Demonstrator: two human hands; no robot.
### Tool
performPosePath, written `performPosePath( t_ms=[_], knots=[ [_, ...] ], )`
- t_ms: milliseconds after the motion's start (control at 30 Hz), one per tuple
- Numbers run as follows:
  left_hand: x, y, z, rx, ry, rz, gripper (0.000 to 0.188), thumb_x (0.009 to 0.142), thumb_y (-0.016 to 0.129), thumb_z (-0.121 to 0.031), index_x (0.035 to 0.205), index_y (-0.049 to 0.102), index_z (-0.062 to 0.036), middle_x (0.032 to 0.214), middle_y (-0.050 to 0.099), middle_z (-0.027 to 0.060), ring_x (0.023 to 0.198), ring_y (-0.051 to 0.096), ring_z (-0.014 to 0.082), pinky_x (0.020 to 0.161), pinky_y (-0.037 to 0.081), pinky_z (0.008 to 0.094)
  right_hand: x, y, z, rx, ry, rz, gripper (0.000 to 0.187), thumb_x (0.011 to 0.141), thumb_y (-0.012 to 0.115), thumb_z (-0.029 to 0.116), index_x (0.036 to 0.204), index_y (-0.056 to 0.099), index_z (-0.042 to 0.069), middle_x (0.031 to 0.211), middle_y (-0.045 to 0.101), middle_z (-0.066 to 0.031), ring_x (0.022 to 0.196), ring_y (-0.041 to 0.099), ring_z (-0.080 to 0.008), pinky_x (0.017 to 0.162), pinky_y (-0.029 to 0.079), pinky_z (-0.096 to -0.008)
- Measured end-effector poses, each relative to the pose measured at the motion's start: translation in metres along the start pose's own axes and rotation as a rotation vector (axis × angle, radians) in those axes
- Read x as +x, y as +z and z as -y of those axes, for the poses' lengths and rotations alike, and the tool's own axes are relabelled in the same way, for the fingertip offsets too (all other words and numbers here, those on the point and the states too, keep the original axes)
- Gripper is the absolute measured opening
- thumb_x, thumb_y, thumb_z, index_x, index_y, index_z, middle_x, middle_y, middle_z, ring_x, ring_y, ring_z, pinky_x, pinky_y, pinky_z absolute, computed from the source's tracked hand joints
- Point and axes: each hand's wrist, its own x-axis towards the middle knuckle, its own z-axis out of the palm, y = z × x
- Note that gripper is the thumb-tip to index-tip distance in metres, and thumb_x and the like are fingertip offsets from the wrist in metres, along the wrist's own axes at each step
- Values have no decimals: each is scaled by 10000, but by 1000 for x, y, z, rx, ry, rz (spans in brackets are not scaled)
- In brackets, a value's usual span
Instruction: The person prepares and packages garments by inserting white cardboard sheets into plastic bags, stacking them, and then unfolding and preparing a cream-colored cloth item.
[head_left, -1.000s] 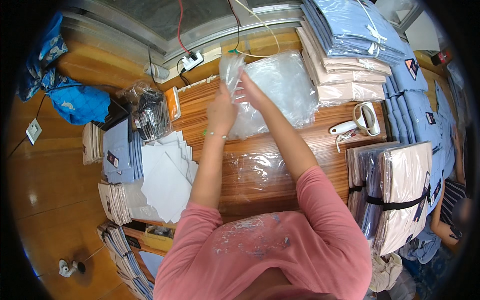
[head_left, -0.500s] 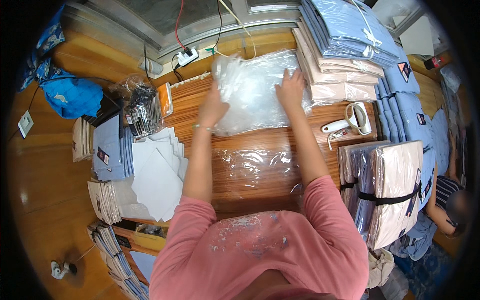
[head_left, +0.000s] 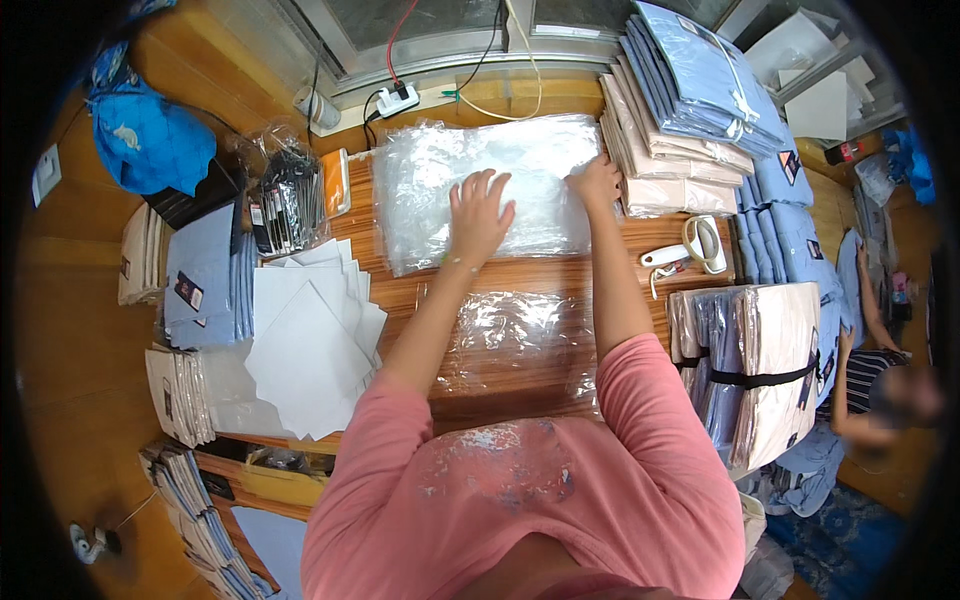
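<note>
One clear-bag pile (head_left: 535, 150), one power strip (head_left: 397, 99)

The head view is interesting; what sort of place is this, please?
Probably a garment-packing workroom: flat clear plastic bags lie on the brown wooden table, near clear-wrapped folded beige garments and folded blue garments tied with white string.

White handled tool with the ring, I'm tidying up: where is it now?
In the head view, the white tool lies on the table right of the clear plastic stack, between the beige packets behind and the black-strapped bundle in front.
</note>
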Motion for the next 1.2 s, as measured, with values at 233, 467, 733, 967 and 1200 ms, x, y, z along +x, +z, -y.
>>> performPosePath(
  t_ms=[233, 467, 733, 967, 1200],
  knots=[
    [-16, 46, 45, 113, -25, 5, 515, 824, 543, -380, 1300, 484, -193, 1392, 364, 147, 1317, 268, 358, 1042, 165, 599, 37, 1, -16, 136, -91, 283, 591, 576, 782, 243, 1077, 605, -16, 1033, 652, -185, 914, 637, -319, 827, 501, -375],
    [-31, 32, 49, 118, 41, 63, 604, 783, 586, -480, 1312, 462, -217, 1409, 334, 155, 1323, 250, 367, 1046, 154, 604, 2, -18, -20, 935, -15, 654, 359, 706, 660, 40, 1053, 582, -5, 904, 646, -115, 848, 629, -234, 765, 515, -364],
    [-34, 27, 45, 107, 56, 151, 685, 776, 602, -496, 1318, 416, -123, 1434, 311, 120, 1348, 226, 313, 1078, 140, 571, -15, -37, -29, 793, -75, 601, 352, 722, 658, 38, 1044, 560, -65, 917, 628, -148, 831, 624, -231, 710, 530, -357],
    [-36, 35, 53, -120, 45, 19, 602, 809, 596, -421, 1304, 424, -126, 1357, 412, 138, 1317, 289, 320, 1073, 167, 542, -25, -31, -31, 958, 129, 892, 242, 762, 654, 73, 972, 598, -32, 898, 629, -131, 830, 627, -225, 736, 535, -342],
    [-22, -3, 30, -282, 124, 27, 374, 814, 607, -289, 1137, 572, -105, 1186, 513, 128, 1144, 442, 285, 999, 289, 463, -16, -35, -42, 1042, 176, 821, 324, 783, 657, 84, 1057, 564, -62, 959, 623, -140, 894, 611, -256, 750, 534, -380]
  ],
)
